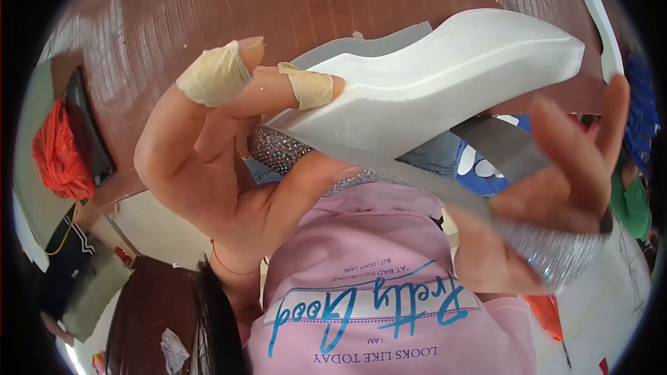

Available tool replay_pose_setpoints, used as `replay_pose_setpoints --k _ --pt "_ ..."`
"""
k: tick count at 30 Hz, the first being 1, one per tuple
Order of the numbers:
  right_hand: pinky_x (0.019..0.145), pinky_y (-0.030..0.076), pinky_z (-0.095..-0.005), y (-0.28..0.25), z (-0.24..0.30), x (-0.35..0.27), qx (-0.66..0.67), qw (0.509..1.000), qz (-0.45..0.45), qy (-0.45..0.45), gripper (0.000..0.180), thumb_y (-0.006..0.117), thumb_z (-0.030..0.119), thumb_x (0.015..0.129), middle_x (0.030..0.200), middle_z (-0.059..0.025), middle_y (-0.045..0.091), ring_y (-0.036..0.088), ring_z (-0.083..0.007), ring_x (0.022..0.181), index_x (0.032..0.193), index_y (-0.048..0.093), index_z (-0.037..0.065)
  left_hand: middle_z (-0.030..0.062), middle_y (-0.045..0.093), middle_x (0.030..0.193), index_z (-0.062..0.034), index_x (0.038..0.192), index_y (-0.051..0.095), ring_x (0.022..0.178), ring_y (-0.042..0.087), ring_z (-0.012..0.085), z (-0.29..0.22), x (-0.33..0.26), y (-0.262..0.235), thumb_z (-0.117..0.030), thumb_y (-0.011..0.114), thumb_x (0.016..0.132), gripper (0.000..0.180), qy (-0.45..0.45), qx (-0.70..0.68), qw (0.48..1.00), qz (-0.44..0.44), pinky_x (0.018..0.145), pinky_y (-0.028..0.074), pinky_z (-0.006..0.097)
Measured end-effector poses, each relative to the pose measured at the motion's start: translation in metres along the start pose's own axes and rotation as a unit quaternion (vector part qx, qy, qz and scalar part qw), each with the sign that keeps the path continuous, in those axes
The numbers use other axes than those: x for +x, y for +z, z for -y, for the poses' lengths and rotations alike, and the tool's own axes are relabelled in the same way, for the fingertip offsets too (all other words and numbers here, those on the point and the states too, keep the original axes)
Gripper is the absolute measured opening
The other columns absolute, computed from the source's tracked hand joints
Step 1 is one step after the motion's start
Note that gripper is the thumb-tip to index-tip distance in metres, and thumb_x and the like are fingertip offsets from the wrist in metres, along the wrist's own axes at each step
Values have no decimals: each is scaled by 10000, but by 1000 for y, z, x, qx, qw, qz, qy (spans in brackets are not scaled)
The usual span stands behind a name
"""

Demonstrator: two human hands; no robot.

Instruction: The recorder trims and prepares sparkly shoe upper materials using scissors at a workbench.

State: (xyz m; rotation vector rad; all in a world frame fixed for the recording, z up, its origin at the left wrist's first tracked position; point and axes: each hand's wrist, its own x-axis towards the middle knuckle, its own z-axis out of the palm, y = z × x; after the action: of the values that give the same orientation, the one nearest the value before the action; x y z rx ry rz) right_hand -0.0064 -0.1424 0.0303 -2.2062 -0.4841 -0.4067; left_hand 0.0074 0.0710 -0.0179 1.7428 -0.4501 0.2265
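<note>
Brown tabletop (292, 0), red bag (59, 156), left fingers (267, 92) pinching white piece (445, 73), right fingers (566, 156), hold unclear

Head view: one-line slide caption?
Left hand, two fingers taped, grips a curved white piece; the blurred right hand holds glittery material.

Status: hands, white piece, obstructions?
Left hand grips white curved piece at its left end. Right hand blurred, grip unclear. Taped left fingers cover part of that end; rest of upper face exposed.

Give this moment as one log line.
left hand: holding white curved piece | right hand: blurred, at silvery sheet, grip unclear | partly behind white curved piece: grey piece | brown table
</note>
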Motion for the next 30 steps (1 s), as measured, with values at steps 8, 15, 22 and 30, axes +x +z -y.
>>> replay_pose_setpoints --k 8,15,22,30 --pt "1006 301 -440 28 16 12 -74 984 -17 159 327 677 43 689 1124 -136 581 459 -341 1172 1005 594 30 139 605 940 -3 1266 286 803 596 206 14 1 -25 -46 626 758 613 -12 8 1000 -14 765 456 266" --pt "887 415 -352 44 9 17 32 979 -133 151 351 683 -44 669 1082 -156 588 541 -254 1001 1005 587 -19 146 600 972 2 1273 262 801 598 203 -13 4 3 -81 659 753 660 -92 74 992 -33 745 466 251" --pt "768 487 -269 45 5 9 83 959 -222 152 380 693 -76 674 1061 -152 594 588 -193 864 1034 576 -43 154 606 1024 2 1259 319 795 595 182 -15 10 7 -157 758 692 734 112 198 973 -42 767 499 268" --pt "750 497 -251 30 0 6 -5 987 -133 89 428 713 -64 673 1066 -153 596 599 -176 828 1074 563 -46 108 612 1066 -23 1100 528 789 593 157 -29 9 18 -197 812 596 604 73 321 944 37 785 504 257"
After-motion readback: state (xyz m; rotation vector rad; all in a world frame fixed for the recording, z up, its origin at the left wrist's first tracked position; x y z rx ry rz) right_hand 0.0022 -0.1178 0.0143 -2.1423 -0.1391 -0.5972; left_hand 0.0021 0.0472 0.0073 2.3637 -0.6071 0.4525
